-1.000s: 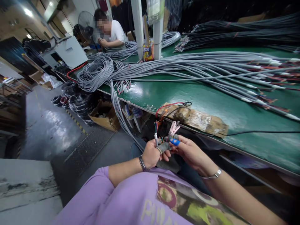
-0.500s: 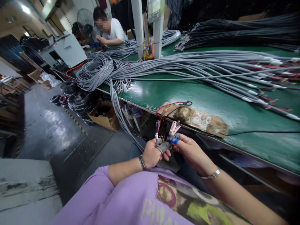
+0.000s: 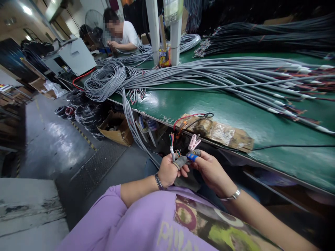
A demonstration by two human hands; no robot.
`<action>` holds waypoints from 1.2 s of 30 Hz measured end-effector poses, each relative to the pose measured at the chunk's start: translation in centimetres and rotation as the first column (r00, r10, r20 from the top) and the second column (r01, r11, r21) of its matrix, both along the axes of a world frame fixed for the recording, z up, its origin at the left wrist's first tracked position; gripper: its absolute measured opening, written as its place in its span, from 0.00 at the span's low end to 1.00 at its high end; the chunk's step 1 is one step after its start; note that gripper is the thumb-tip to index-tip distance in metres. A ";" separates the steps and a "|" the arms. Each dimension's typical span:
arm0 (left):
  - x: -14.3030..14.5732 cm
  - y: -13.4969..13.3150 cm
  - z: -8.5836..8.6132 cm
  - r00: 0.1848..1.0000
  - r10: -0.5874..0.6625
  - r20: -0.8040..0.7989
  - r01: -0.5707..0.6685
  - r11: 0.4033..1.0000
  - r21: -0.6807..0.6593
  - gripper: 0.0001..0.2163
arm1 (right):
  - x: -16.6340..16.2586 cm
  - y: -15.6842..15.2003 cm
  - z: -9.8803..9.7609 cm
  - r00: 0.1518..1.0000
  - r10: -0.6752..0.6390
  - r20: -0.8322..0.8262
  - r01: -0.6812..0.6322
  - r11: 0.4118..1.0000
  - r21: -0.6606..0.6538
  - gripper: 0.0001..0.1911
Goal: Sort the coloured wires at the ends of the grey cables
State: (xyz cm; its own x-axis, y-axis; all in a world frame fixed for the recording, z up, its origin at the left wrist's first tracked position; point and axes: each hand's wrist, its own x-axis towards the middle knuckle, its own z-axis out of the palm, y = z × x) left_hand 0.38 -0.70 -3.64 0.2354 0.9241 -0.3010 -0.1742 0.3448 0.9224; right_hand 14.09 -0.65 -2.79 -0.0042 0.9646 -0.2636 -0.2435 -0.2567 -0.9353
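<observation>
- Head view: the left hand (image 3: 169, 172) has its grip closed around a grey cable (image 3: 173, 157), held just off the near edge of the desk (image 3: 162, 101).
- The cable's end points up, its coloured wires (image 3: 171, 139) bare above a white sleeve (image 3: 171, 150).
- A second tuft of wires (image 3: 178, 153) shows between the hands.
- The right hand (image 3: 213, 171), blue tape (image 3: 192, 157) on its thumb, is beside the left fingertips; whether its grip is closed on a wire, I cannot tell.
- A pink clip (image 3: 194, 142) shows just above the right fingers.
- Grey cables (image 3: 183, 75) lie across the desk.
</observation>
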 end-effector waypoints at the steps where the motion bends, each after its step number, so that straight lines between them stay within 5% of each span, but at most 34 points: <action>1: 0.0 0.0 0.0 1.000 0.021 0.002 -0.021 1.000 0.000 0.21 | -0.1 0.0 -0.1 1.000 -0.010 -0.018 0.010 1.000 -0.010 0.12; 4: -0.1 0.0 0.0 1.000 0.013 -0.018 -0.013 1.000 -0.008 0.21 | -0.3 -0.1 -0.2 0.999 -0.026 -0.038 0.026 0.999 -0.020 0.11; 9: -0.3 -0.1 0.0 0.983 -0.171 -0.073 0.170 0.985 -0.016 0.20 | -0.6 0.2 0.1 0.999 0.027 -0.037 -0.028 0.999 -0.016 0.11; 19: 0.0 0.3 -0.4 0.994 0.092 0.054 -0.090 0.995 -0.043 0.20 | -0.6 0.3 -0.5 0.998 -0.030 -0.049 0.029 0.999 -0.017 0.11; 27: -0.1 0.1 0.1 0.990 -0.139 -0.014 0.138 0.988 -0.071 0.19 | -0.9 0.3 0.1 0.989 0.039 -0.140 -0.045 0.998 -0.045 0.13; 36: -0.1 0.2 -0.2 0.998 0.036 0.046 -0.033 0.997 -0.067 0.20 | -0.1 0.5 -0.5 0.994 0.072 -0.078 -0.074 0.997 -0.033 0.11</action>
State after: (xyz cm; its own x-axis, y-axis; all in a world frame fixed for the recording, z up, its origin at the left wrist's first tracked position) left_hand 0.27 -0.51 -3.85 0.2191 0.9102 -0.3514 -0.2302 0.3982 0.8880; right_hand 13.98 -0.16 -3.25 -0.0958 0.9509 -0.2943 -0.2933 -0.3095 -0.9045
